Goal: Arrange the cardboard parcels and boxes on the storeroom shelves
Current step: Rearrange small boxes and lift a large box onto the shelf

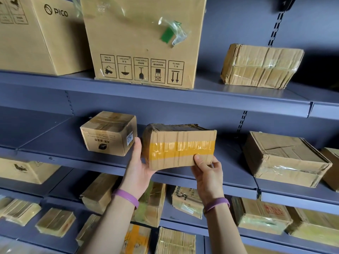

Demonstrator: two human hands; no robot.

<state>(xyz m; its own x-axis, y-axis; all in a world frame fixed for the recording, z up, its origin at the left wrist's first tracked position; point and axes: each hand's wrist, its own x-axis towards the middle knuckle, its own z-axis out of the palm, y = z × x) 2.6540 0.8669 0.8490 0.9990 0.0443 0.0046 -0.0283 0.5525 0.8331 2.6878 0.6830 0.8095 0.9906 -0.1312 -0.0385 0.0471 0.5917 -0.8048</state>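
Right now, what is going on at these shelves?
A person holds a yellow-taped parcel in both hands at the middle shelf. The left hand grips its left end, and the right hand pinches its lower right corner. It is between a small box and a larger parcel.

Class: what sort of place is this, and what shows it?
Probably a storeroom or parcel depot: tiered grey metal shelves carry taped parcels and a large shipping carton, while the left hand and right hand hold a yellow-taped parcel.
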